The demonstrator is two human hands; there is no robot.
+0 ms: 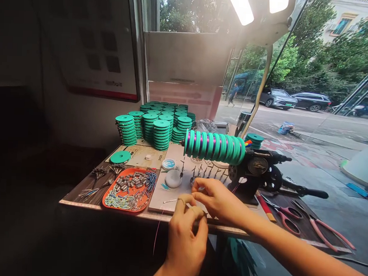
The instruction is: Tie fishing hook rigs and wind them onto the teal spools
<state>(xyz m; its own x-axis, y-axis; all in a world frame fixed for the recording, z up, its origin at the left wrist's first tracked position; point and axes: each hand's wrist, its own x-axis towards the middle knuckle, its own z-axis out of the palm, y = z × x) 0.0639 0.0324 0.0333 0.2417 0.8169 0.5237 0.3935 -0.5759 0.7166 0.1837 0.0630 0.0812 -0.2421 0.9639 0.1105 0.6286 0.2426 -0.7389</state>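
My left hand (187,231) is raised at the table's front edge, fingers bent in a pinch, with pale bands around some fingers. A thin pinkish fishing line (156,236) hangs down just left of it and seems to run up to its fingers. Beside it, my right hand (213,198) has thumb and index finger pressed together; what they hold is too small to make out. Beyond the hands, a row of green foam spools (215,147) wound with purple line sits on the shaft of a black hand-cranked winder (258,167). Small dark metal pieces (209,171) stand in a row below the spools.
An orange tray (106,201) of weights and small tubes lies left. Stacked green spools (161,135) fill the back left. A white round dish (173,178) and a small tub (168,164) stand mid-table. Scissors (290,220) and pink-handled pliers (323,231) lie right, near the crank handle.
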